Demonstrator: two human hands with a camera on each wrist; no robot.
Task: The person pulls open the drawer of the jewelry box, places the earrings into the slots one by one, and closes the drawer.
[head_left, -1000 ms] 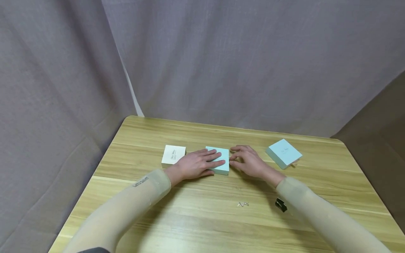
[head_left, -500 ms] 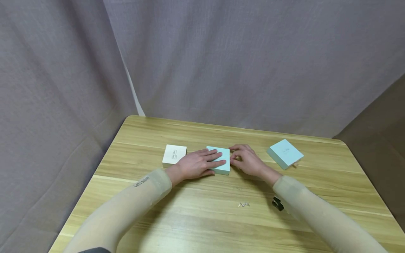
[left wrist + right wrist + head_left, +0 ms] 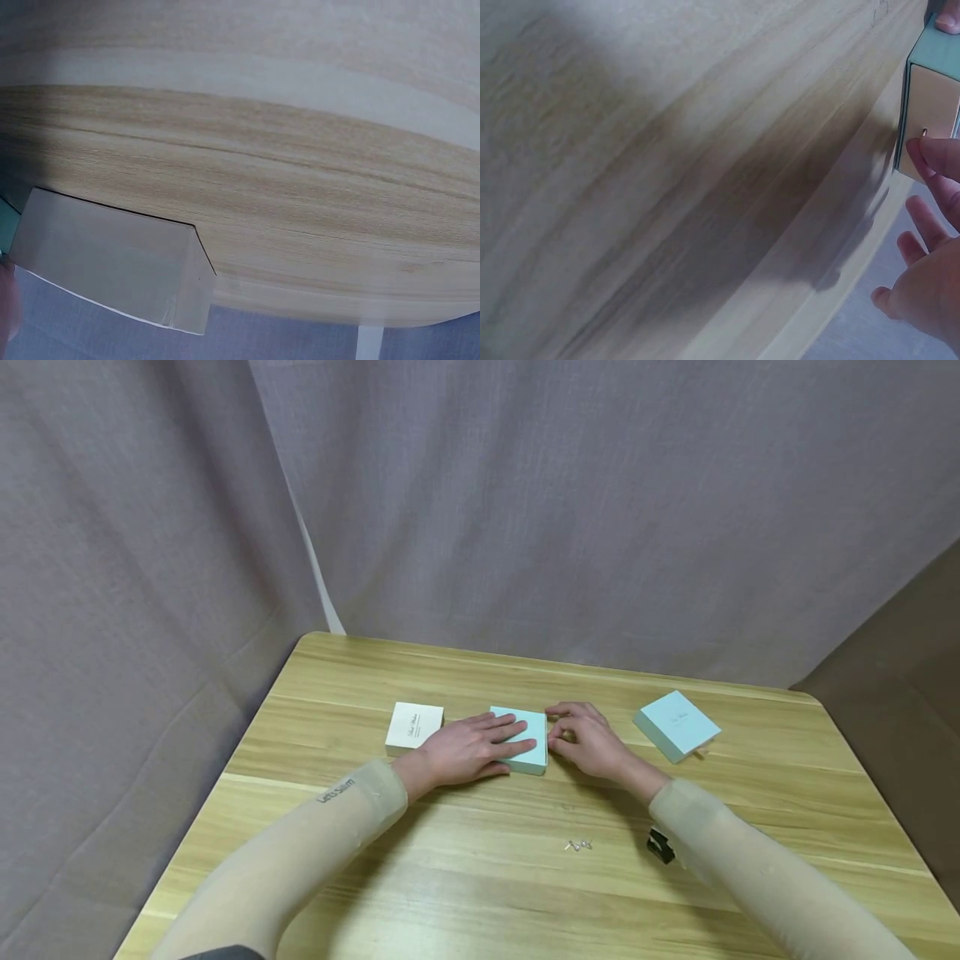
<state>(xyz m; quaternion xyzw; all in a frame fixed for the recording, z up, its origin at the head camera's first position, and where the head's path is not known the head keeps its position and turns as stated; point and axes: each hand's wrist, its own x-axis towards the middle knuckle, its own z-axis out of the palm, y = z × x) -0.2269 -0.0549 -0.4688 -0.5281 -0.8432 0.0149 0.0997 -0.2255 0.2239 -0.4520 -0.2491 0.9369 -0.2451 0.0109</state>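
A light blue drawer box [image 3: 534, 724] lies on the table, with my left hand [image 3: 461, 750] resting flat across its top, fingers straight and spread. At its right side, my right hand [image 3: 588, 747] pinches a small pull tab [image 3: 925, 133] between thumb and finger. The right wrist view shows the tab on the pinkish drawer front [image 3: 932, 97], mostly covered by the fingertips. A thin pale strip shows along the box's right edge in the head view. Just left of my left hand sits a cream box [image 3: 414, 725] with dark lettering.
A second light blue box [image 3: 677, 724] stands turned at the right, a small tab at its side. Several small shiny pieces [image 3: 578, 845] lie nearer the front, and a black clip-like item [image 3: 660, 845] sits by the right sleeve. Curtains hang behind the table [image 3: 465, 893].
The pale strip at the box's right edge has appeared as my right hand shifts slightly to the right. My left hand stays on the box top.
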